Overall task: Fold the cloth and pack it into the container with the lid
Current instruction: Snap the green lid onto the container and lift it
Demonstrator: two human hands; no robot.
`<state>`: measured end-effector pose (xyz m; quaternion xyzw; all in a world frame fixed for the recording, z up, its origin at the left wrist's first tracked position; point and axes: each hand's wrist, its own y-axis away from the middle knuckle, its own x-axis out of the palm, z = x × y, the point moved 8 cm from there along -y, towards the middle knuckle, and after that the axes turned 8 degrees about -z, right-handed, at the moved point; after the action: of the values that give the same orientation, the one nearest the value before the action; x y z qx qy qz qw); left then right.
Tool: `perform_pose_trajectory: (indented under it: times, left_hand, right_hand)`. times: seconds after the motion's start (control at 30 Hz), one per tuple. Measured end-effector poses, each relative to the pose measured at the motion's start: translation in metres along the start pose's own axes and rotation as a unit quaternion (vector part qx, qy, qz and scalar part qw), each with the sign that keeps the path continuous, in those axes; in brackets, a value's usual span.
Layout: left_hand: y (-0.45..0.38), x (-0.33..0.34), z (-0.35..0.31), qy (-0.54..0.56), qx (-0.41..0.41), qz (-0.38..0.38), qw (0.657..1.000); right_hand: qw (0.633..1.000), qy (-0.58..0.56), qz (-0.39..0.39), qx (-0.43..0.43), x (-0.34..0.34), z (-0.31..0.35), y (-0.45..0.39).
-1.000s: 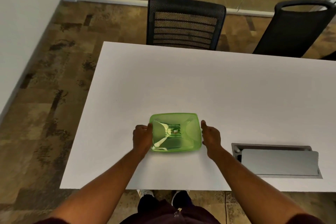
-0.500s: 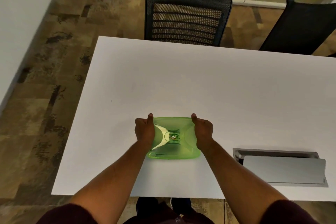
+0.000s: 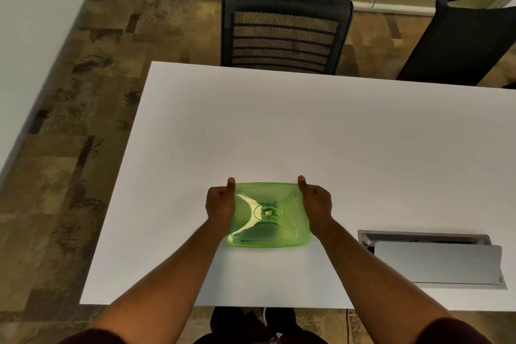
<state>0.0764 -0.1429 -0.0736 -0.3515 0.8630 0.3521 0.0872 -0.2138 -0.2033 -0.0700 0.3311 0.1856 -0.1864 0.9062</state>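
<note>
Both hands grip the container: my left hand (image 3: 220, 205) curls around its left side, my right hand (image 3: 317, 204) around its right, thumbs pointing up along the far corners, fingers closed against the walls. Table (image 3: 307, 126), white, fills mid-frame. Two black chairs at the top: a mesh-back chair (image 3: 284, 31) centre, another chair (image 3: 466, 39) upper right. Grey hatch (image 3: 435, 260) set in the table, lower right, its flap raised. Container (image 3: 268, 216), green translucent, lid on, sits on the table at lower centre near the front edge. Something dark shows through the lid; whether it is the cloth, cannot tell.
</note>
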Motion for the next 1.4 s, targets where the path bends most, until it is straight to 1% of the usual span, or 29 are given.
perform_pose_trajectory:
  times: [0.07, 0.13, 0.2, 0.27, 0.3, 0.37, 0.43, 0.5, 0.57, 0.7, 0.83, 0.97, 1.13, 1.4]
  left_hand:
    - [0.005, -0.003, 0.001, -0.016, -0.001, 0.025, 1.000]
    - [0.010, -0.007, 0.012, -0.038, -0.020, 0.046, 0.998]
    - [0.018, -0.006, 0.031, -0.045, -0.064, 0.080, 0.994]
    - [0.028, -0.004, 0.047, -0.029, -0.116, 0.100, 0.988]
    - [0.032, -0.003, 0.052, -0.016, -0.136, 0.104, 0.985]
    - [0.039, 0.000, 0.054, 0.010, -0.166, 0.109, 0.980]
    - [0.044, 0.003, 0.049, 0.014, -0.182, 0.111, 0.977]
    - [0.045, 0.006, 0.035, 0.011, -0.174, 0.116, 0.978]
    - [0.041, 0.010, 0.020, 0.008, -0.156, 0.120, 0.980]
    - [0.031, 0.030, -0.017, 0.027, -0.134, 0.156, 0.978]
    - [0.021, 0.050, -0.060, 0.051, -0.103, 0.172, 0.978]
    - [0.001, 0.070, -0.100, 0.070, -0.087, 0.173, 0.979]
    - [-0.036, 0.100, -0.146, 0.068, -0.073, 0.164, 0.981]
    - [-0.112, 0.154, -0.196, 0.074, -0.073, 0.145, 0.984]
  right_hand:
    - [1.000, 0.012, 0.000, -0.006, -0.008, -0.001, 0.007]
    - [0.999, 0.030, 0.015, 0.011, -0.013, -0.009, 0.010]
    - [0.996, 0.034, 0.039, 0.066, -0.015, -0.025, 0.014]
    - [0.989, 0.003, 0.072, 0.130, -0.011, -0.043, 0.025]
    - [0.985, -0.015, 0.084, 0.148, -0.008, -0.048, 0.032]
    - [0.983, -0.034, 0.096, 0.155, -0.003, -0.050, 0.042]
    - [0.988, -0.013, 0.088, 0.129, -0.004, -0.042, 0.044]
    - [0.991, 0.000, 0.082, 0.104, -0.008, -0.030, 0.042]
    - [0.992, -0.007, 0.081, 0.097, -0.010, -0.018, 0.037]
    - [0.992, -0.036, 0.089, 0.086, -0.010, 0.014, 0.017]
    - [0.992, -0.061, 0.087, 0.068, -0.008, 0.054, -0.006]
    - [0.990, -0.081, 0.095, 0.061, -0.001, 0.090, -0.032]
    - [0.986, -0.105, 0.107, 0.070, 0.015, 0.136, -0.070]
    - [0.986, -0.112, 0.104, 0.070, 0.054, 0.193, -0.144]
